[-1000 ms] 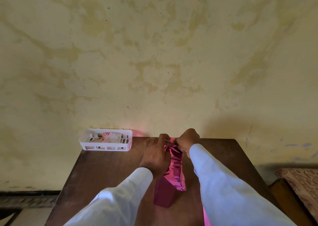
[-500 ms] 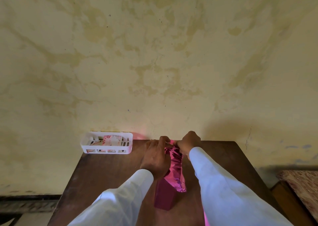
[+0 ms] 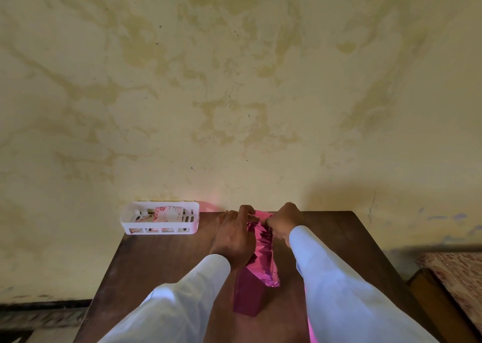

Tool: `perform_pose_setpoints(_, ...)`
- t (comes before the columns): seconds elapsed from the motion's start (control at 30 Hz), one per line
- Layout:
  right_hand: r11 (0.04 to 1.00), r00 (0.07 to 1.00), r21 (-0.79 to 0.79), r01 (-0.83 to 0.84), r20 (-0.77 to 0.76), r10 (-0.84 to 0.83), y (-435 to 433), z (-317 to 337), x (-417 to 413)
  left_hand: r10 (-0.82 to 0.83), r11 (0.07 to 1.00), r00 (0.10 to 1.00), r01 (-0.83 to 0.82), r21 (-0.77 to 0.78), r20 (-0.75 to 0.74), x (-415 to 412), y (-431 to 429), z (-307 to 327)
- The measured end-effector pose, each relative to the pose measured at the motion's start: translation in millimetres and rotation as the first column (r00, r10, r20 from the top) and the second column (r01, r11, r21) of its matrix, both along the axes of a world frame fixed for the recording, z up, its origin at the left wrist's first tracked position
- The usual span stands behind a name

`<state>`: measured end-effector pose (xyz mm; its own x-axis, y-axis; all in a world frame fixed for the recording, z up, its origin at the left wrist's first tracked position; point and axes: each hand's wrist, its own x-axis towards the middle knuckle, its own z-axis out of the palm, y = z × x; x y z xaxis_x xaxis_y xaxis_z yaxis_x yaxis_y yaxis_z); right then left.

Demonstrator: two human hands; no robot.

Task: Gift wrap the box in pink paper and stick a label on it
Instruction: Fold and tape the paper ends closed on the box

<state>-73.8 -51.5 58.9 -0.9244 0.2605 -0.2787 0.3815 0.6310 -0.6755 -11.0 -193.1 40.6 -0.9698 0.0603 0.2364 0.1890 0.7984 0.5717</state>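
Gathering crumpled pink paper point(image 3: 264, 260) over the far end of the box point(image 3: 247, 296), both hands meeting on top

Left hand point(image 3: 234, 235) lies along the box's left side, its fingertips point(image 3: 251, 216) curled in and pinching the paper; right hand point(image 3: 283, 218) is curled opposite it and pinches the same bunched paper, knuckles almost touching the left. The box stands on the dark wooden table point(image 3: 161, 264), about mid-table and between the two white sleeves, its near side already covered in pink. A white slotted basket point(image 3: 160, 229) holding floral-printed slips sits at the table's far left corner, against the stained wall
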Motion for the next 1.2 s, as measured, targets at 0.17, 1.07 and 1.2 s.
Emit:
perform_pose_setpoints(0.17, 0.98, 0.999, -0.195, -0.027, -0.04, 0.019, 18, 4, 26, -0.008, 1.0, 0.999, 0.009, -0.026, 0.037, -3, -6, 1)
perform_pose_setpoints(1.07, 0.799, 0.845, 0.5, -0.335, -0.216, 0.489, 17, -4, 50, 0.021, 0.999, 0.994, -0.016, -0.05, 0.111, -2, -3, 1)
perform_pose_setpoints(1.2, 0.787, 0.794, 0.576, -0.221, -0.362, 0.488, 22, -6, 39, 0.008, 0.999, 0.995, -0.003, -0.052, 0.101, 0, -3, 3)
